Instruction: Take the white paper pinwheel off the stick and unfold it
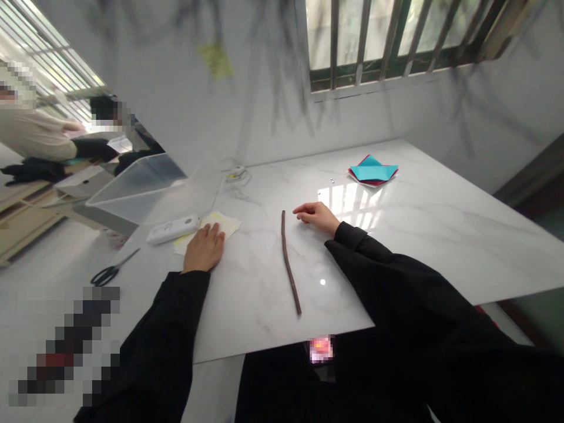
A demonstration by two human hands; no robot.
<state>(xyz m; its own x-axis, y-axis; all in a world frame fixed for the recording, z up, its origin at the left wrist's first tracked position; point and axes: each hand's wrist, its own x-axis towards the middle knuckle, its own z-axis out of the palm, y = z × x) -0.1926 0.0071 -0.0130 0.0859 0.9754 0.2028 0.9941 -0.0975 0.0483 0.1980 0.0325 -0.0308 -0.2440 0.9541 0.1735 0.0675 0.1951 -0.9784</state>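
My left hand (203, 248) lies flat on the white marble table (440, 235), its fingers stretched onto a pale yellow sheet of paper (222, 224). My right hand (318, 216) rests on the table with fingers loosely out, pointing left and holding nothing. A thin brown stick (289, 263) lies between my hands, a short gap from my right fingertips. Both arms are in black sleeves.
A white remote-like device (173, 230) lies just beyond my left hand. Black scissors (112, 270) lie at the left. A clear plastic box (141, 185) stands behind. Blue and red folded paper (372, 171) sits far right. Other people sit at the far left.
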